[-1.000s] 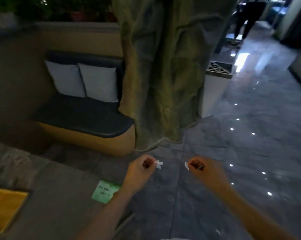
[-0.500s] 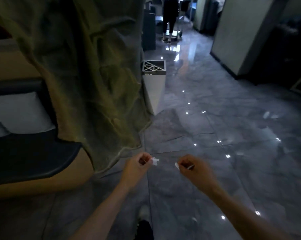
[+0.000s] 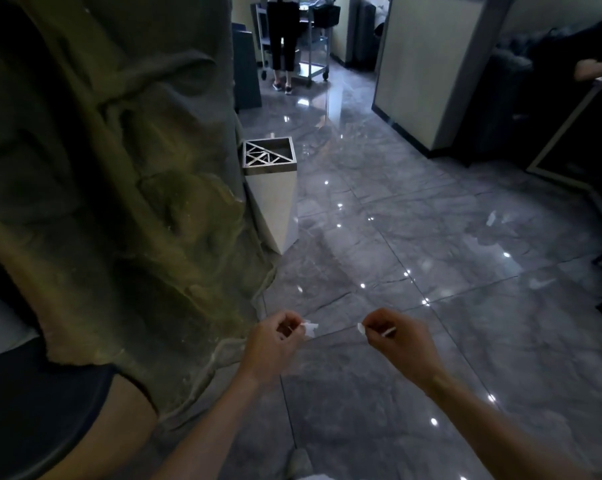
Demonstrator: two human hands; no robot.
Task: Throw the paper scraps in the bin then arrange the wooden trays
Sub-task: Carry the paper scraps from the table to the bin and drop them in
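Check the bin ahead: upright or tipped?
Upright. The bin stands on the floor beside the rock-like pillar, its metal lattice top facing up. Whether it is full cannot be told.

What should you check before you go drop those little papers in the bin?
1. Left hand pinches a paper scrap: ok.
2. Right hand pinches its scrap: ok.
3. Bin in sight, ahead beside the rock pillar: ok.
4. Floor between hands and bin is free of obstacles: ok.
5. Bin top open enough for scraps: cannot tell, a metal lattice covers part of it.
6. Hands over the bin: not ok, still short of it.
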